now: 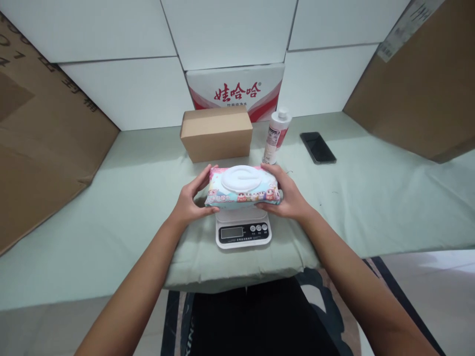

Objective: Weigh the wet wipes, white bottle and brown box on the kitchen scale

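1. The left hand [191,200] and the right hand [287,195] grip the 2 short ends of a pack of wet wipes [243,188]; the fingers of each hand are curled around its end.
2. The pack is directly above the kitchen scale [243,230], covering its platform. I cannot tell if it rests on the platform already or is just above it.
3. The step in hand seems to be weighing: placing the pack on the scale.
4. The next move calls for letting the full weight rest on the platform, centred, with both hands released and clear, so the display at the front of the scale reads true.
5. Behind the scale stand a cardboard box [217,133] and a white bottle [276,136]; a phone [318,147] lies further right.
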Available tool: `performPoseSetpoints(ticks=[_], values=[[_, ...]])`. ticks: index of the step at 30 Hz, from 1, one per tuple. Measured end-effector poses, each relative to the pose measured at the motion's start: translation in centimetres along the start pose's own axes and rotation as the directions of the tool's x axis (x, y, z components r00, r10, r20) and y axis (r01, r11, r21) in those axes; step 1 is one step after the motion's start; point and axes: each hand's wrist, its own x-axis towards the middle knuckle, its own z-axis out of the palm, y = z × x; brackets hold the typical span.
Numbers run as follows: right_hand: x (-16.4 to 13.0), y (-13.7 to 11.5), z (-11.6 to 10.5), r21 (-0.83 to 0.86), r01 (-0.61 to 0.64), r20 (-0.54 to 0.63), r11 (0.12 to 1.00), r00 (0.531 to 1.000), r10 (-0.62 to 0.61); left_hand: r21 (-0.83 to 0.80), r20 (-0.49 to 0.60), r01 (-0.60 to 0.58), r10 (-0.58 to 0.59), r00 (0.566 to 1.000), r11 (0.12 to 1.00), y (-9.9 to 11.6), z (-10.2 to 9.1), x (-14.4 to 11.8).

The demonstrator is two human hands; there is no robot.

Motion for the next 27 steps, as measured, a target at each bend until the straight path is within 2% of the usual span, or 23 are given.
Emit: performPoseSetpoints(ticks=[5, 8, 10, 13, 17, 20, 23, 27], values=[[0.1, -0.3, 0.0, 0.048, 0.031, -0.035, 0.998, 0.999, -0.029, -0.024, 0.003, -0.028, 0.028, 1.0, 0.999, 0.4, 0.4, 0.1], [-0.1, -1.1, -1.0, 0.042, -0.001, -0.039, 0.999, 0.999, 0.002, -0.037, 0.014, -0.014, 0.015, 1.0, 0.999, 1.9, 1.3, 0.5], [-0.7, -1.7, -2.4, 0.029, -0.026, -0.066, 0.999, 0.997, 0.028, -0.019, 0.034, 0.002, -0.002, 0.999, 1.0, 3.4, 2.4, 1.2], [-2.7, -2.3, -5.5, -0.037, -0.065, -0.126, 0.997, 0.99, 0.06, 0.069, 0.107, 0.023, -0.031, 0.994, 0.997, 6.0, 5.3, 3.0], [-6.9, -1.8, -10.3, -0.132, -0.195, -0.208, 0.972, 0.964, 0.165, 0.174, 0.315, -0.04, -0.017, 0.949, 0.984, 8.2, 10.9, 6.9], [-9.8, -0.7, -13.1, -0.168, -0.318, -0.295, 0.933, 0.919, 0.26, 0.221, 0.441, -0.095, -0.013, 0.897, 0.971, 8.2, 15.3, 10.3], [-11.8, 1.0, -14.8, -0.16, -0.429, -0.356, 0.889, 0.865, 0.353, 0.262, 0.514, -0.149, -0.007, 0.858, 0.954, 7.3, 19.1, 13.3], [-12.9, 3.1, -15.9, -0.15, -0.522, -0.344, 0.84, 0.824, 0.451, 0.333, 0.562, -0.118, -0.096, 0.822, 0.935, 6.7, 22.0, 15.2]])
